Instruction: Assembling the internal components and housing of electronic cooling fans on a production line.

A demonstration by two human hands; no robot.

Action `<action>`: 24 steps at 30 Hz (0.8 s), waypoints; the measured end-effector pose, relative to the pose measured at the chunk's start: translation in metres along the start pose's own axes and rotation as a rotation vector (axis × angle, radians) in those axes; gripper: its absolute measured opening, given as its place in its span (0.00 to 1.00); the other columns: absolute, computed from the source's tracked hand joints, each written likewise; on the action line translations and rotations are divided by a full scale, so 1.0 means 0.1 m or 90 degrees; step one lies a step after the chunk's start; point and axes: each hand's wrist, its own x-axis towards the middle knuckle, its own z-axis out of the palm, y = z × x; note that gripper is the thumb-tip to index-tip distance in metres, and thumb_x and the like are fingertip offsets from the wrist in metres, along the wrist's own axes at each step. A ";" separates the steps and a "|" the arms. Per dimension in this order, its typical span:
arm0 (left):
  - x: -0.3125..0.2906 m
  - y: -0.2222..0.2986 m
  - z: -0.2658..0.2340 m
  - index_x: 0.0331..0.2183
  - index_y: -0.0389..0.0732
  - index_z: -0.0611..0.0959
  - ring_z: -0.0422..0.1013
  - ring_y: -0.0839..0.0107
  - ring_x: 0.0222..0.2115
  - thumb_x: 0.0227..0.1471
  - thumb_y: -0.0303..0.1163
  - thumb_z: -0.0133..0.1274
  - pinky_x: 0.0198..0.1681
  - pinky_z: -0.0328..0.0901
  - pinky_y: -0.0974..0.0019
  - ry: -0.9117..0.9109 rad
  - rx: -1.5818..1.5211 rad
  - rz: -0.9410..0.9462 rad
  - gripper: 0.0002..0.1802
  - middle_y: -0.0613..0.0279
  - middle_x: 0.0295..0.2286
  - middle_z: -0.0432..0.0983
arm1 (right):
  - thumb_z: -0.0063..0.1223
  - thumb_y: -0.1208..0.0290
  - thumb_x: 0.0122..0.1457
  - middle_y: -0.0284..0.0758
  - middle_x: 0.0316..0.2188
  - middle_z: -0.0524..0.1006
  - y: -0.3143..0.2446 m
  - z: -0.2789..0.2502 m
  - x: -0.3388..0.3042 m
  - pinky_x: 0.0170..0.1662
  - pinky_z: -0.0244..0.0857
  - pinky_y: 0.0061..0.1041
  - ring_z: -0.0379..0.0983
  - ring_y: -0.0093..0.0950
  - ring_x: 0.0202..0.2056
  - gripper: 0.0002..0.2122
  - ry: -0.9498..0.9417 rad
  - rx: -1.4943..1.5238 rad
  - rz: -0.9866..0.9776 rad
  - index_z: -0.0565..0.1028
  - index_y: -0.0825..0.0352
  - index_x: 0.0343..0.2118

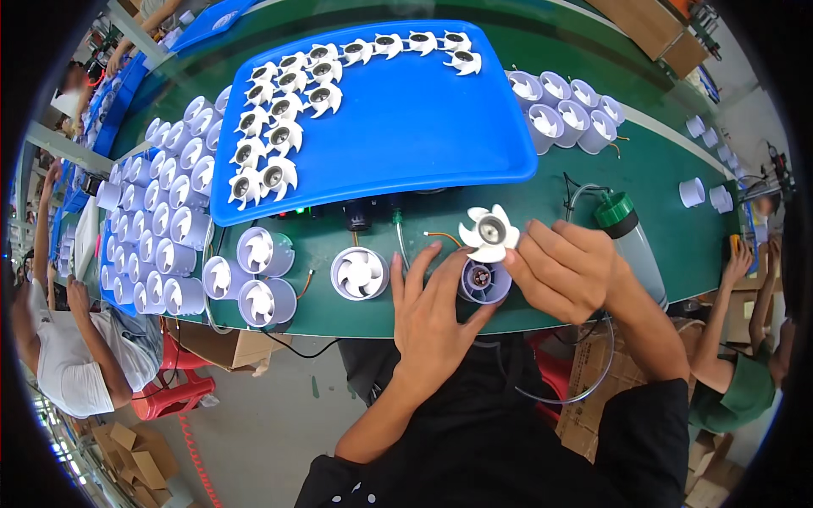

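Right hand point(566, 269) pinching a white plastic curved-blade impeller point(490, 233), left hand point(432, 326) clasping a pale lilac plastic cup point(485, 293) by the near edge of the green bench point(652, 186), cup's far rim hidden behind the impeller (its left side covered by fingers point(445, 275)).

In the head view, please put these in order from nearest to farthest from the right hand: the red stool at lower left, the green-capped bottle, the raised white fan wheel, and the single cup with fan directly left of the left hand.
1. White fan wheel: held by the right hand.
2. Green-capped bottle: just right.
3. Single cup with fan: left of the left hand.
4. Red stool: far lower left.
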 end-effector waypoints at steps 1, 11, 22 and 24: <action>0.00 -0.01 0.00 0.46 0.39 0.78 0.66 0.55 0.53 0.34 0.33 0.72 0.61 0.49 0.40 -0.001 0.000 -0.005 0.34 0.58 0.42 0.76 | 0.61 0.76 0.48 0.36 0.27 0.76 -0.03 -0.02 -0.02 0.25 0.61 0.21 0.74 0.29 0.27 0.07 0.004 0.000 0.020 0.78 0.70 0.31; -0.02 -0.02 0.01 0.49 0.43 0.78 0.67 0.62 0.49 0.35 0.38 0.71 0.59 0.52 0.45 -0.020 0.027 -0.003 0.37 0.68 0.45 0.77 | 0.55 0.75 0.62 0.31 0.25 0.76 -0.36 -0.20 0.06 0.26 0.65 0.17 0.71 0.16 0.25 0.06 -0.101 0.853 1.032 0.74 0.72 0.35; -0.03 -0.04 0.00 0.54 0.43 0.74 0.65 0.62 0.51 0.35 0.37 0.70 0.59 0.51 0.43 -0.041 0.017 -0.006 0.41 0.66 0.47 0.75 | 0.57 0.75 0.59 0.32 0.20 0.72 -0.36 -0.24 0.19 0.22 0.55 0.20 0.63 0.17 0.17 0.06 -0.212 0.599 0.905 0.74 0.69 0.37; -0.02 -0.02 -0.01 0.54 0.43 0.74 0.65 0.62 0.51 0.35 0.36 0.70 0.59 0.51 0.43 -0.049 0.013 -0.006 0.41 0.66 0.47 0.75 | 0.58 0.75 0.58 0.34 0.17 0.71 -0.38 -0.23 0.20 0.21 0.56 0.22 0.64 0.22 0.16 0.05 -0.199 0.562 0.870 0.76 0.69 0.34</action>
